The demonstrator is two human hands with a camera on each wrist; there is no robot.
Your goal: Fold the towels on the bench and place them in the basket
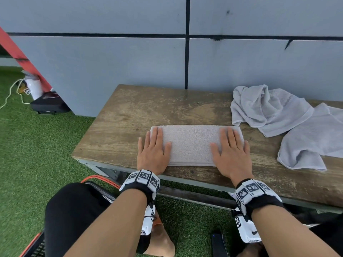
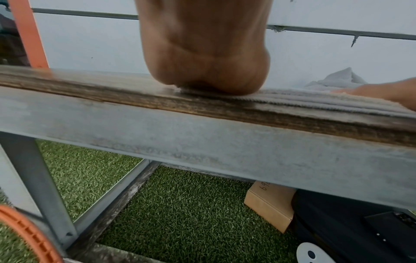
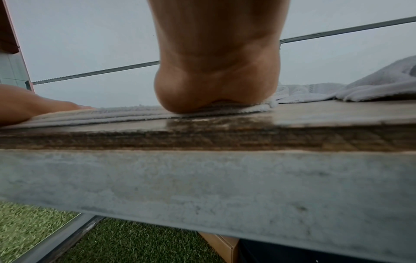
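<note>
A light grey towel [image 1: 191, 143], folded into a long flat rectangle, lies near the front of the wooden bench [image 1: 130, 115]. My left hand [image 1: 153, 147] presses flat on its left end with straight fingers. Flat on its right end lies my right hand [image 1: 230, 147], fingers straight too. In the left wrist view the heel of my left hand [image 2: 207, 71] sits on the folded towel [image 2: 315, 101]. The right wrist view shows the heel of my right hand [image 3: 216, 85] on the towel [image 3: 112, 113]. An orange-rimmed basket [image 1: 101, 179] stands on the grass below the bench's left front, mostly hidden by my leg.
Two crumpled grey towels [image 1: 267, 106] [image 1: 311, 140] lie on the bench's right part. A grey panelled wall [image 1: 130, 58] backs the bench. Under the bench are a cardboard box [image 2: 270, 204] and a black bag [image 2: 351, 227]. Green artificial grass [image 1: 37, 145] covers the ground.
</note>
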